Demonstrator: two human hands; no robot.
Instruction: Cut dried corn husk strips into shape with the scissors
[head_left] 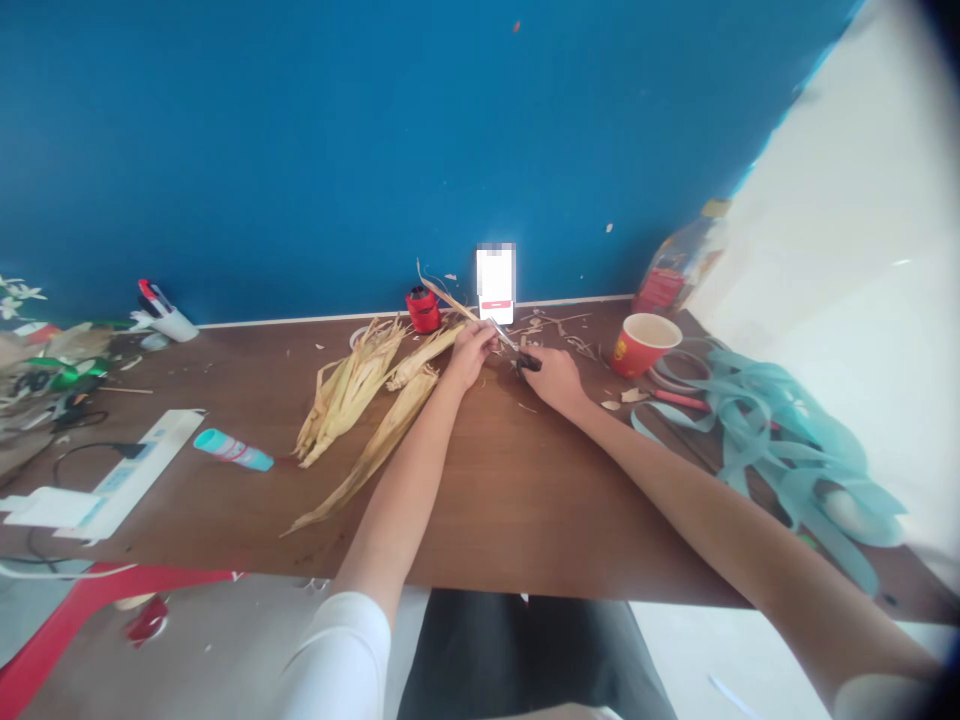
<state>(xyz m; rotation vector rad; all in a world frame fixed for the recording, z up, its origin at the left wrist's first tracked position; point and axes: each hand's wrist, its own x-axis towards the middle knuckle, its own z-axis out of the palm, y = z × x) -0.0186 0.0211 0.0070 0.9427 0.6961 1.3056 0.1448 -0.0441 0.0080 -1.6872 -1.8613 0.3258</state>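
My right hand (pixel 556 378) is closed around the dark handles of a pair of scissors (pixel 529 363), whose blades point left toward my other hand. My left hand (pixel 472 352) is pinched shut on a thin strip of dried corn husk (pixel 444 293) that sticks up to the left. The scissor blades reach the fingertips of my left hand; whether they touch the husk I cannot tell. Left of that hand lie a bundle of dried husks (pixel 351 390), another husk piece (pixel 424 360) and a long husk leaf (pixel 367 470), partly behind my left forearm.
A lit phone (pixel 496 285) leans on the blue wall behind my hands, beside a red container (pixel 424 310). To the right stand a red paper cup (pixel 646 346), a bottle (pixel 679 262) and tangled teal ribbon (pixel 795 430). A glue stick (pixel 233 450) and power strip (pixel 154 465) lie left.
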